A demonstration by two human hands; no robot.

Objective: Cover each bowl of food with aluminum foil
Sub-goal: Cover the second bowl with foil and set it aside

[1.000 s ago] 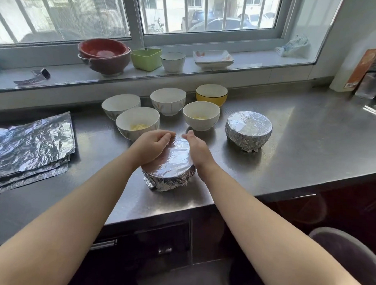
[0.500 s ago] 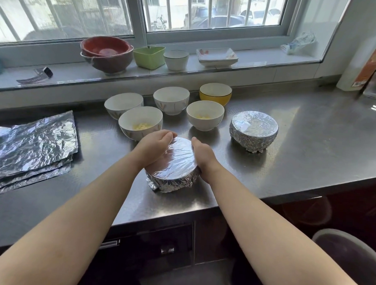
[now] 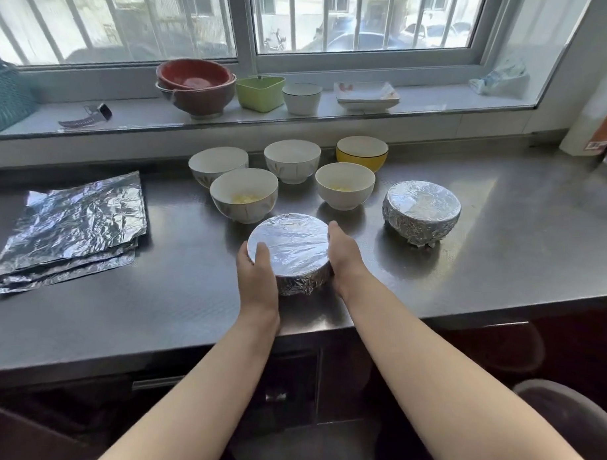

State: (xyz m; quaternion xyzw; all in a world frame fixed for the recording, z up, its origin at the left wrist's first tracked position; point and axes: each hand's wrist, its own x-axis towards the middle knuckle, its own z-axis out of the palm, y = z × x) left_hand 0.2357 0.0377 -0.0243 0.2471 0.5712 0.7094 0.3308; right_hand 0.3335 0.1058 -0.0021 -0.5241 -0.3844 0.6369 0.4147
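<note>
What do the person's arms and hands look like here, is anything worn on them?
Both forearms are bare from the bottom edge of the picture up to the wrists, with no sleeves showing. The left hand and the right hand are bare too: no gloves, and no watch, bracelet or ring that can be seen. The nails are too small to judge.

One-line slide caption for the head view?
Both hands grip a foil-wrapped bowl; five bowls await foil.

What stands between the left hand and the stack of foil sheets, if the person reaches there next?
Nothing visible does. The left hand holds the foil-covered bowl, and only bare steel counter lies between it and the foil sheets at the left.
</note>
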